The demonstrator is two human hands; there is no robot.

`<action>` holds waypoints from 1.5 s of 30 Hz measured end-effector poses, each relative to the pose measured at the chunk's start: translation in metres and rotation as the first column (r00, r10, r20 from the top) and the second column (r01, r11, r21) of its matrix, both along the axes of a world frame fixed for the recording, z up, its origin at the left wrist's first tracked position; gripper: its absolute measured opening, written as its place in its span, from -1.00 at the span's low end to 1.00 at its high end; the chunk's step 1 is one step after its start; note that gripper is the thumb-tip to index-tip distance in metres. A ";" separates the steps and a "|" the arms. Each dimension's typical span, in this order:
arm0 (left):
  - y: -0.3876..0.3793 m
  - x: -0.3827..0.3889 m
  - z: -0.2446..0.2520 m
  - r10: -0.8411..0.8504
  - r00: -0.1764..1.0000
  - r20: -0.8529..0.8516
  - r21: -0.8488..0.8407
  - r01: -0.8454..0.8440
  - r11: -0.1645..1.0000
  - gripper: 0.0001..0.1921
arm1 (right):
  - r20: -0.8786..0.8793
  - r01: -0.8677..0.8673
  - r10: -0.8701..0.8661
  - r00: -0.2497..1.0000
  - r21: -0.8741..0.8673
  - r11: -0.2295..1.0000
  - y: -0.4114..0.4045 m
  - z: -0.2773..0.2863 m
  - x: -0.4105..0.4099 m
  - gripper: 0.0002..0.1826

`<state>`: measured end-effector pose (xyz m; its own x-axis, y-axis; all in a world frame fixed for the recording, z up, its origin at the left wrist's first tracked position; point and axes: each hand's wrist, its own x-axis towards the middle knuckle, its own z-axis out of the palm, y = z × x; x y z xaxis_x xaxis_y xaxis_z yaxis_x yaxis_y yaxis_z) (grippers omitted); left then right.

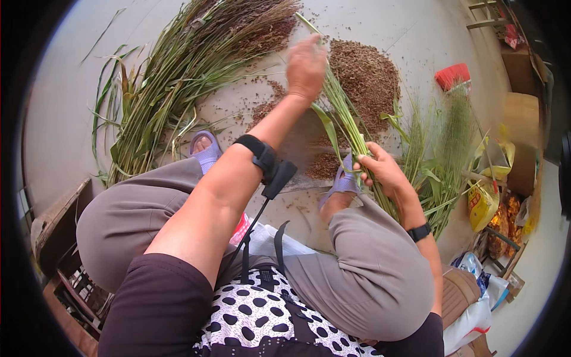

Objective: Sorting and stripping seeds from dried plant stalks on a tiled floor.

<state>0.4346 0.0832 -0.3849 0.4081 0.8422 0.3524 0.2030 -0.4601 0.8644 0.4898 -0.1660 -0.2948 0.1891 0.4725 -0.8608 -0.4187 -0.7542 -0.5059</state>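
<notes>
My right hand (383, 167) is closed around the lower part of a bundle of green grain stalks (345, 105), beside my right knee. The bundle slants up and to the left across the floor. My left hand (307, 67), blurred, is at the bundle's upper part, its fingertips by the stalks; whether it grips them is unclear. Just right of the bundle lies a heap of reddish-brown seeds (366, 85). A large pile of stalks (156, 102) with dark reddish seed heads (263, 31), resembling broomcorn, lies to the left.
Green stalks with thin, bare-looking heads (455, 120) lie at right, near a red plastic broom head or dustpan (453, 76). Cardboard boxes (522, 129) and a yellow bag (484, 205) line the right side. Purple sandals (206, 151) are on my feet. A wooden chair (60, 223) stands left.
</notes>
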 end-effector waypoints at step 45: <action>-0.098 -0.016 0.021 -0.125 0.882 0.454 -0.890 0.444 -0.102 -0.81 | -0.096 0.272 -0.262 0.960 0.108 0.956 -0.035 0.024 -0.003 -0.79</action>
